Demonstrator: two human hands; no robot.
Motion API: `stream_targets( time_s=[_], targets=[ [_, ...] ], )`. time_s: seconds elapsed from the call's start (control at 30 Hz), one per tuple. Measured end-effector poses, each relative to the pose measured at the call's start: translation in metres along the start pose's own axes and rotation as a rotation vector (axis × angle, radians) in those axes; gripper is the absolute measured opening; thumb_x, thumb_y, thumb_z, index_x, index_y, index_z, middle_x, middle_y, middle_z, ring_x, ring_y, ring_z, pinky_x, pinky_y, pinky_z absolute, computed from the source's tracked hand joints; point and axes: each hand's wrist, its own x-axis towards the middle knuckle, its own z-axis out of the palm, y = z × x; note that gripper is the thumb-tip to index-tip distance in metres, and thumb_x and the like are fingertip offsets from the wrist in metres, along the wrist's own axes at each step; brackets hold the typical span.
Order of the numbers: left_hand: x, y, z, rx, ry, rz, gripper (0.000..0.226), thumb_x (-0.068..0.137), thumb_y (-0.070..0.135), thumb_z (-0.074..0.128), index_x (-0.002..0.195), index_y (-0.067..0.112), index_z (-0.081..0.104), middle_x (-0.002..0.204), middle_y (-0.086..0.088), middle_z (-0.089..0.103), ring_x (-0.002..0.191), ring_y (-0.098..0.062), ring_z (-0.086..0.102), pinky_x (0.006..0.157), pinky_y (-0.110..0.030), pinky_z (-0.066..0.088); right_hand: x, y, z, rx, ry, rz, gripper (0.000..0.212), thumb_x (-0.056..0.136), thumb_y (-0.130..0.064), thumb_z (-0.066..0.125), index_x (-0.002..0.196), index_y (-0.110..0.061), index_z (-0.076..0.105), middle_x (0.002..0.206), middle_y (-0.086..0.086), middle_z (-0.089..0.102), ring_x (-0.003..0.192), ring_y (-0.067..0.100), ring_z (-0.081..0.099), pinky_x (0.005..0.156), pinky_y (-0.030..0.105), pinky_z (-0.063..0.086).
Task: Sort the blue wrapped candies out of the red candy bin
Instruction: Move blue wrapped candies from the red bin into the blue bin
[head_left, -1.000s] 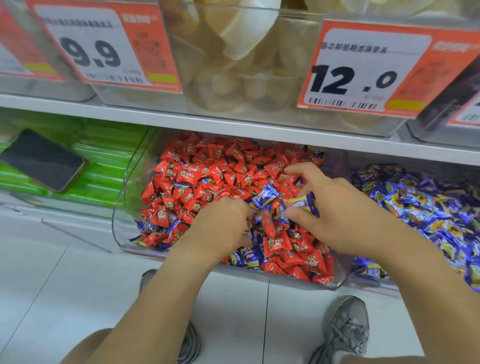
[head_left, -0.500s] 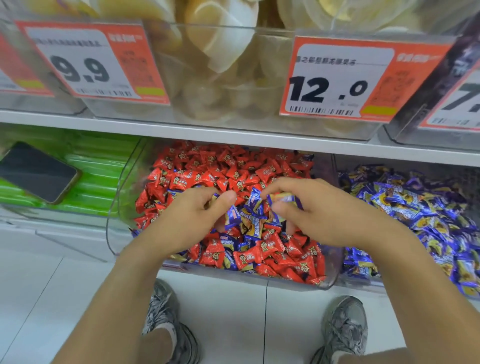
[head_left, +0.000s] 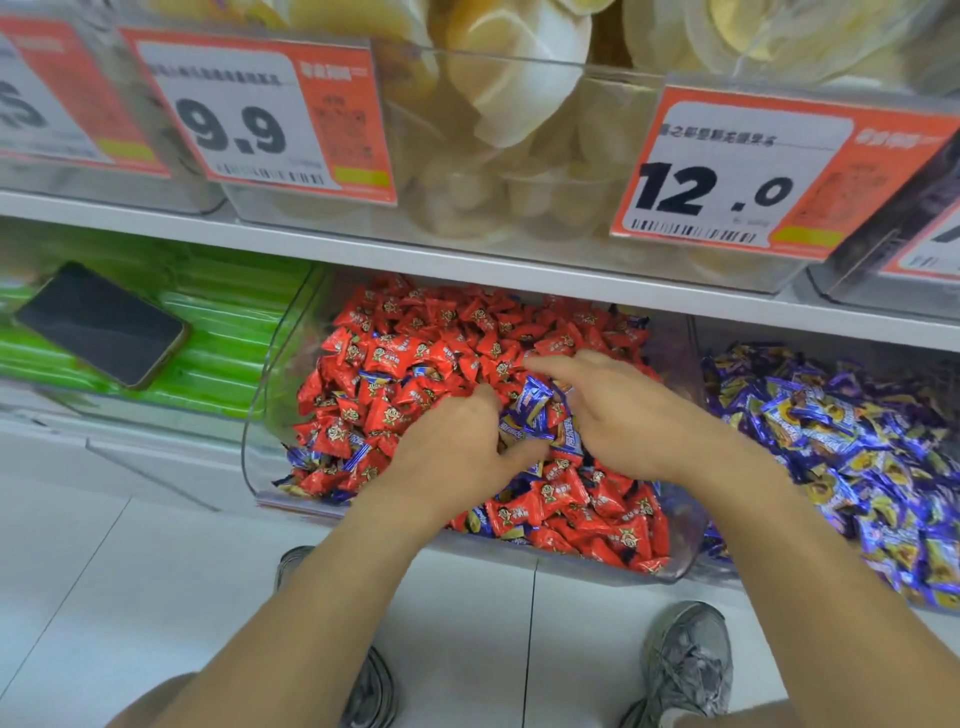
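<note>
Both hands sat in the red candy bin (head_left: 270, 364), near its middle, with room to either clear side wall and a low front lip below the wrists. Left hand (head_left: 457, 447) lay palm down on the pile, fingers curled into the candies, thumb out toward the right; whether it actually pinched anything, cannot tell (fingertips buried). Right hand (head_left: 618, 415) was palm down too, index finger stretched out leftward over the red candies (head_left: 395, 358), other fingers bent over a cluster of blue wrapped candies (head_left: 530, 405) lying between the two hands; a firm grip wasn't visible. More blue ones showed along the bin's front-left edge, mixed into the red.

Right neighbour: a bin of blue and purple candies (head_left: 831, 431), just beside the clear wall. Left neighbour: green packets (head_left: 228, 312) with a dark phone (head_left: 101, 325) lying flat on top. Shelf edge (head_left: 467, 260) overhung the bin's back, carrying price tags 9.9 (head_left: 249, 119) and 12.0 (head_left: 727, 176). Grey shoes (head_left: 685, 665) on white floor tiles below.
</note>
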Motion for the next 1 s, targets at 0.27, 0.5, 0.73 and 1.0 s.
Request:
stream_targets(
  time_s=[0.27,0.5,0.73,1.0],
  targets=[
    [0.008,-0.003,0.007,0.181,0.096,0.069,0.040,0.073,0.050,0.075,0.089,0.018,0.058,0.071,0.003,0.058,0.068,-0.021,0.060,0.053,-0.030,0.041,0.004,-0.010,0.023,-0.229,0.068,-0.032,0.046,0.097,-0.031,0.058,0.140,-0.035,0.043,0.117,0.001,0.043,0.083,0.019,0.046,0.068,0.032,0.036],
    [-0.003,-0.012,0.006,0.067,0.082,0.114,0.026,0.072,0.044,0.077,0.085,0.024,0.065,0.078,0.009,0.061,0.068,-0.010,0.058,0.059,-0.028,0.048,-0.010,-0.004,0.014,-0.036,0.115,-0.049,0.017,0.097,-0.029,0.057,0.112,-0.030,0.050,0.107,-0.006,0.052,0.095,0.019,0.055,0.080,0.037,0.044],
    [-0.009,-0.008,0.006,-0.085,0.115,0.171,0.016,0.075,0.035,0.080,0.075,0.026,0.067,0.076,0.010,0.063,0.067,-0.008,0.059,0.063,-0.028,0.048,-0.028,-0.005,-0.008,0.140,0.139,-0.045,0.014,0.088,-0.028,0.060,0.099,-0.033,0.052,0.083,-0.004,0.064,0.059,-0.015,0.046,0.058,0.028,0.033],
    [-0.010,0.010,0.011,-0.200,-0.046,0.220,0.041,0.076,0.025,0.081,0.107,0.039,0.059,0.077,0.024,0.061,0.070,0.012,0.056,0.061,-0.006,0.038,-0.036,-0.003,-0.009,0.061,0.179,-0.056,0.015,0.089,-0.025,0.059,0.104,-0.026,0.056,0.045,-0.007,0.039,0.051,-0.002,0.047,0.052,0.027,0.030]
  ],
)
